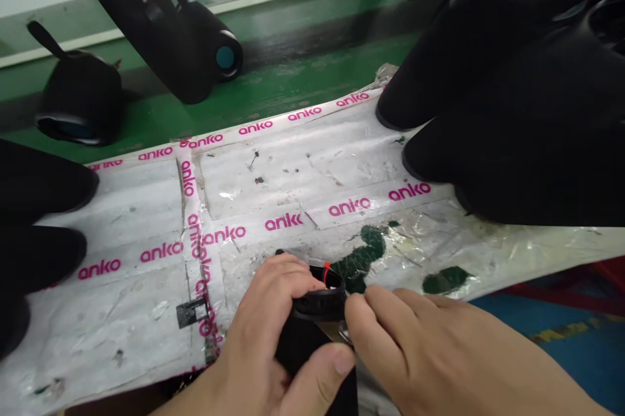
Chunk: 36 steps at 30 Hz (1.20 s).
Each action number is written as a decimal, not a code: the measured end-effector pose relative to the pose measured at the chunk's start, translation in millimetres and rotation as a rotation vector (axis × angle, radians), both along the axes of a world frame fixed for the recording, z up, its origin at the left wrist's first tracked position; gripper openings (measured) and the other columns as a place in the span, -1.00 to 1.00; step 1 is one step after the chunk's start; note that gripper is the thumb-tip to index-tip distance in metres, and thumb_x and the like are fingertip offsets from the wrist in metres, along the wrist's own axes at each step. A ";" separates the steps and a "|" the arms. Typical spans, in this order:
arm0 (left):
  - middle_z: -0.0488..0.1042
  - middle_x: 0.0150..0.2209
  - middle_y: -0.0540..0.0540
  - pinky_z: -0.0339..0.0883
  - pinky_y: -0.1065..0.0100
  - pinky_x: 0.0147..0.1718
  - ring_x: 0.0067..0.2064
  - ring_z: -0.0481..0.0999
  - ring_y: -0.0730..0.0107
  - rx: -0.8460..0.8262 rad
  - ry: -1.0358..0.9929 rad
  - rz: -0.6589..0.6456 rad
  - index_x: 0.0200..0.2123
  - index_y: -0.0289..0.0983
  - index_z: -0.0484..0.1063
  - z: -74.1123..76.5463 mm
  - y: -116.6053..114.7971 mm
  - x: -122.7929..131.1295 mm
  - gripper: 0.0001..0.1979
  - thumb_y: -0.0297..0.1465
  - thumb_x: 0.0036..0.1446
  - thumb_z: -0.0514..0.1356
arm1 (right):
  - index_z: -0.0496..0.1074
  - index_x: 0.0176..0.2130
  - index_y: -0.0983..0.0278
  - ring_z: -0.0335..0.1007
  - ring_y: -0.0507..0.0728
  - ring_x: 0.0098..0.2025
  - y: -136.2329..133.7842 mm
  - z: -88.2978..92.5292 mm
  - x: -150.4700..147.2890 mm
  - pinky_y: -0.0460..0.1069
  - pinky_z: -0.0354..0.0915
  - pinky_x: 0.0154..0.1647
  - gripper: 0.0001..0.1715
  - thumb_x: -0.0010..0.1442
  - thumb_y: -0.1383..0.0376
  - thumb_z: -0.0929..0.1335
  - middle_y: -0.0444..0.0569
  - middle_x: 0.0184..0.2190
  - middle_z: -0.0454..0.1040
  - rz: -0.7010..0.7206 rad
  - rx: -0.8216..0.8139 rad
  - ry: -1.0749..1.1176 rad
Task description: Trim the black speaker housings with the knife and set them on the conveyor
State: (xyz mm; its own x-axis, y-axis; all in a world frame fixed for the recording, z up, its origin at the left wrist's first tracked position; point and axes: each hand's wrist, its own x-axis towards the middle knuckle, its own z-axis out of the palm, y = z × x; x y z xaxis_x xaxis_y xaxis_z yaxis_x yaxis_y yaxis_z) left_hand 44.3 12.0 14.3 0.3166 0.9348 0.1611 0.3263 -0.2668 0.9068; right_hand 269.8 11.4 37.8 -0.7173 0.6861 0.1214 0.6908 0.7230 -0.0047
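Note:
A black cylindrical speaker shell (312,338) stands upright at the near edge of the bench, its open rim facing up with a red wire (325,271) showing inside. My left hand (263,344) wraps around the shell, thumb across its front. My right hand (434,351) sits just to the right, its fingertips pinched together at the shell's rim on something too small to make out.
The bench top is covered with white sheet (127,312) taped with pink "anko" tape. Large black fabric-covered shells (512,110) crowd the right, more lie at the left edge (34,221), and two speakers (166,32) lie on the green surface behind.

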 end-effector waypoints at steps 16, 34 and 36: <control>0.55 -0.17 0.04 0.49 0.30 -0.14 -0.13 0.60 0.30 -0.185 -0.069 0.055 -0.02 -0.05 0.47 11.7 3.7 7.2 -0.82 -0.21 0.39 0.36 | 0.14 -0.22 0.08 0.21 0.07 -0.66 31.4 13.7 2.4 0.06 -0.17 -0.59 -0.50 -0.13 0.50 0.32 -0.36 -0.52 0.35 0.086 -0.321 0.136; 0.58 -0.12 0.03 0.50 0.14 0.01 -0.05 0.57 0.21 -0.057 0.061 0.006 0.00 -0.12 0.40 12.0 -1.8 20.0 -0.61 -0.47 0.13 0.36 | 0.24 -0.20 0.10 0.19 0.11 -0.66 23.7 23.5 14.1 0.11 -0.13 -0.58 -0.54 -0.12 0.46 0.32 -0.30 -0.55 0.34 0.042 -0.209 0.012; 0.58 -0.13 0.04 0.51 0.15 0.01 -0.05 0.57 0.24 -0.029 0.044 0.003 0.00 -0.11 0.40 11.7 -2.3 21.3 -0.61 -0.50 0.12 0.33 | 0.30 -0.03 0.11 0.24 0.12 -0.62 11.1 24.8 22.7 0.12 -0.06 -0.55 -0.49 0.00 0.42 0.30 -0.27 -0.49 0.39 0.021 -0.134 -0.078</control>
